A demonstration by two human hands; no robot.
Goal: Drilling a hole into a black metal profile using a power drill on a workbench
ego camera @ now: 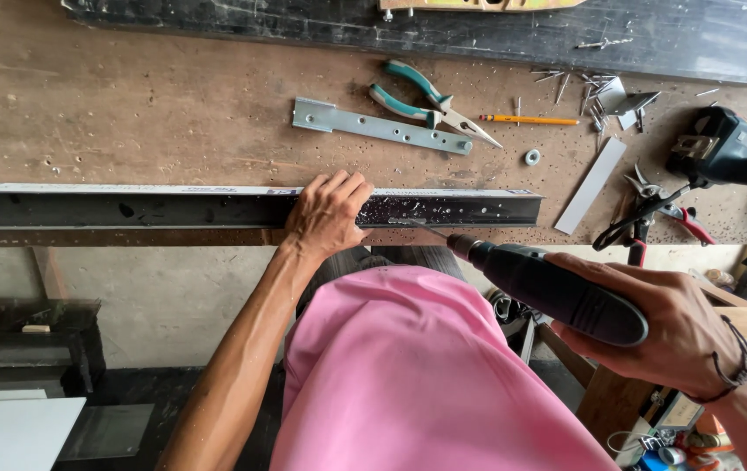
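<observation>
A long dark metal channel (129, 209) lies along the front edge of the wooden workbench (129, 113). My left hand (325, 214) grips it from above, fingers curled over its top edge. In my right hand (661, 327) is a dark power drill (557, 292), held level. Its thin bit (421, 228) points left at the channel's front face, just right of my left hand; metal shavings speckle the channel there.
On the bench lie a grey drilled metal strip (382, 127), teal-handled pliers (417, 96), a yellow pencil (531, 119), a washer (532, 157), several screws (592, 92), a flat grey strip (592, 185), red-handled snips (666, 209) and a dark power tool (718, 144).
</observation>
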